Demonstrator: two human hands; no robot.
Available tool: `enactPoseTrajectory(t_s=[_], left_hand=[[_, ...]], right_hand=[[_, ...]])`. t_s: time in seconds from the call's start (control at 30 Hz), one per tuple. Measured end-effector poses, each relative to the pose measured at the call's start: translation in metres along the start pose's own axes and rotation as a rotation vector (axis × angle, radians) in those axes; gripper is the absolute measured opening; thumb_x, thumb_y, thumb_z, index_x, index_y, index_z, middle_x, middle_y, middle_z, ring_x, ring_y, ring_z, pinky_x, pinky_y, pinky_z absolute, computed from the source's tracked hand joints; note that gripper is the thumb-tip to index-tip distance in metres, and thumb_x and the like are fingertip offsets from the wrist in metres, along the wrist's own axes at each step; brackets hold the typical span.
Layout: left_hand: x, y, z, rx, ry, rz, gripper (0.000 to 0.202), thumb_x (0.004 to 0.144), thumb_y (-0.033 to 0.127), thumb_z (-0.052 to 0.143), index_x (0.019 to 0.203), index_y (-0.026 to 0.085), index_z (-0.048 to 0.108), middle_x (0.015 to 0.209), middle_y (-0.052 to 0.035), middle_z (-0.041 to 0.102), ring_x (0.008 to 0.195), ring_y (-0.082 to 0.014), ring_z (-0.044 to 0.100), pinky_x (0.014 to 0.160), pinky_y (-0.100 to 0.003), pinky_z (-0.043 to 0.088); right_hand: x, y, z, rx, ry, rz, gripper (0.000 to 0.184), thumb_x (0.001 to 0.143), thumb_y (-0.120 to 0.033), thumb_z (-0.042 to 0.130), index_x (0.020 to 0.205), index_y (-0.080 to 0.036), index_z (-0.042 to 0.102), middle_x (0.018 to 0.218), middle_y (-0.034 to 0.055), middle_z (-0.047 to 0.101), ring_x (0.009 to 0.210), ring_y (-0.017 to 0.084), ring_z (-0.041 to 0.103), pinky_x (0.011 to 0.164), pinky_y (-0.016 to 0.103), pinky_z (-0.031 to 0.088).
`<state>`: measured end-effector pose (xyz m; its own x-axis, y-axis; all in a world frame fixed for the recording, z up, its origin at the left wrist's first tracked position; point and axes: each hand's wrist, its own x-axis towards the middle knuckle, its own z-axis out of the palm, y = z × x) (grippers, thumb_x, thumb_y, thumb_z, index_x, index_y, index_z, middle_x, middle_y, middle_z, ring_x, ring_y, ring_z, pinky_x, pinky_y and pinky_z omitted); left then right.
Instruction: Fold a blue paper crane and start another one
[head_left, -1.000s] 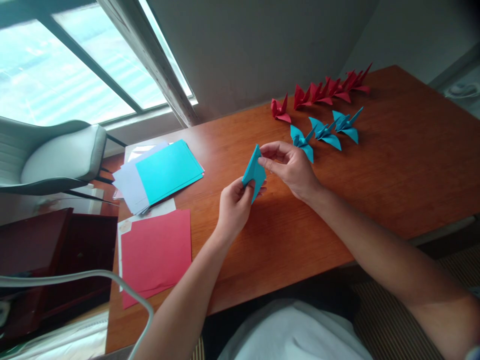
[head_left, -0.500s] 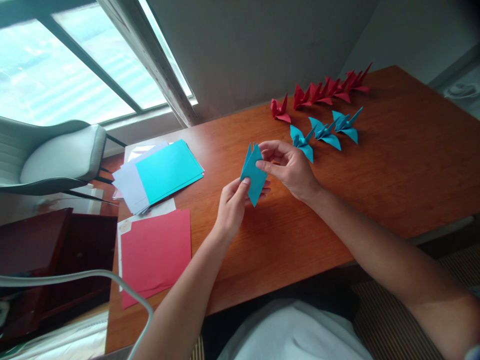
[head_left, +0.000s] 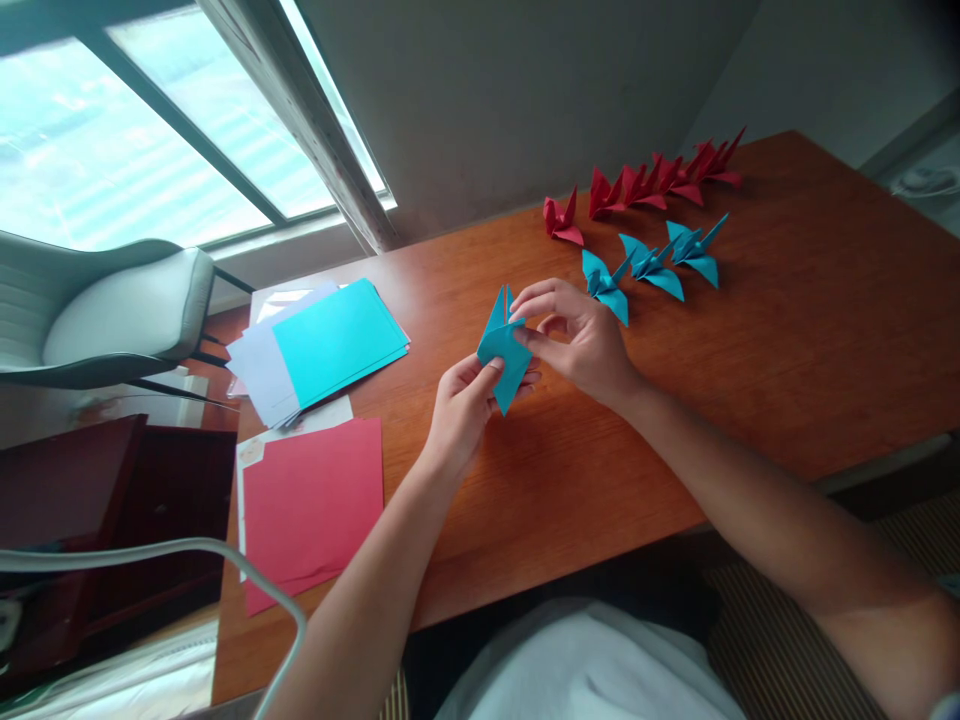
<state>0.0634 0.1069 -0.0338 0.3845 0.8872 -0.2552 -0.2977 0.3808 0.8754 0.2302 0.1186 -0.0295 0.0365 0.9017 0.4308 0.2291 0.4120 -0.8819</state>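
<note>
A partly folded blue origami paper [head_left: 507, 360] is held above the table, its two narrow points upward and its lower tip downward. My left hand [head_left: 466, 400] grips it from the lower left, thumb on the front face and fingers behind. At its upper right edge, my right hand [head_left: 574, 335] pinches the paper between thumb and fingers, where a flap is bent down. Beyond my right hand stand three blue paper cranes [head_left: 651, 265]. Behind those, several red paper cranes [head_left: 634, 188] form a row.
On the wooden table [head_left: 757, 390], blue sheets [head_left: 341, 340] overlap white sheets [head_left: 262, 365] at the left. Red sheets [head_left: 315, 505] lie nearer me. A grey-white curved bar [head_left: 210, 548] crosses the lower left. A chair [head_left: 127, 310] stands by the window.
The top flap of the blue paper has been folded down across its front. My right fingers have moved slightly left over the paper's upper part; my left hand keeps its grip.
</note>
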Motion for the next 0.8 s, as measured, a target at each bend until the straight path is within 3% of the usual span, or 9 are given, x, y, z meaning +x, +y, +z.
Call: enactPoseTrajectory(t_s=[0.2,0.37,0.47,0.6,0.7,0.8], left_hand=[[0.002,-0.002,-0.001,-0.004,0.028,0.025,0.026,0.08,0.035,0.075,0.099,0.016,0.075,0.097,-0.0077,0.078,0.097,-0.0265,0.074,0.088,-0.041,0.059],[0.003,-0.004,-0.001,0.0,0.015,0.049,0.023,0.08,0.034,0.076,0.095,0.017,0.075,0.098,-0.007,0.077,0.096,-0.0233,0.073,0.086,-0.037,0.058],[0.003,-0.002,0.0,0.005,0.033,0.045,0.023,0.079,0.035,0.076,0.094,0.017,0.074,0.095,-0.0072,0.077,0.095,-0.0223,0.072,0.083,-0.034,0.057],[0.005,0.002,-0.002,-0.03,0.101,0.064,0.02,0.075,0.033,0.08,0.082,0.016,0.072,0.078,-0.0031,0.073,0.076,-0.0159,0.07,0.075,-0.028,0.055],[0.005,0.003,-0.004,-0.077,0.135,0.082,0.018,0.069,0.026,0.083,0.075,0.016,0.07,0.066,0.0023,0.067,0.059,-0.0089,0.061,0.064,-0.022,0.05],[0.005,0.005,-0.005,-0.09,0.136,0.087,0.017,0.069,0.024,0.083,0.074,0.016,0.068,0.061,0.004,0.063,0.053,-0.0063,0.055,0.056,-0.019,0.045]], right_hand=[[-0.004,-0.002,0.003,-0.135,-0.095,-0.033,0.02,0.082,-0.018,0.071,0.101,-0.022,0.074,0.096,0.0021,0.076,0.083,0.018,0.068,0.077,0.032,0.055],[-0.004,-0.004,0.002,-0.164,-0.162,-0.032,0.02,0.085,-0.017,0.068,0.101,-0.025,0.077,0.1,0.0022,0.078,0.092,0.021,0.072,0.085,0.035,0.056],[-0.004,-0.004,0.004,-0.16,-0.195,-0.111,0.021,0.087,-0.015,0.064,0.099,-0.027,0.076,0.103,0.0018,0.079,0.101,0.022,0.072,0.092,0.038,0.056],[-0.008,-0.004,0.009,-0.176,-0.239,-0.246,0.029,0.086,-0.009,0.06,0.103,-0.027,0.075,0.115,0.0025,0.077,0.113,0.022,0.069,0.101,0.042,0.054],[-0.011,-0.003,0.013,-0.197,-0.251,-0.319,0.03,0.087,-0.008,0.058,0.106,-0.024,0.074,0.119,0.0073,0.075,0.115,0.023,0.067,0.102,0.043,0.053],[-0.014,-0.002,0.016,-0.245,-0.244,-0.383,0.031,0.088,-0.007,0.056,0.111,-0.021,0.072,0.12,0.0104,0.074,0.117,0.025,0.065,0.105,0.046,0.051]])
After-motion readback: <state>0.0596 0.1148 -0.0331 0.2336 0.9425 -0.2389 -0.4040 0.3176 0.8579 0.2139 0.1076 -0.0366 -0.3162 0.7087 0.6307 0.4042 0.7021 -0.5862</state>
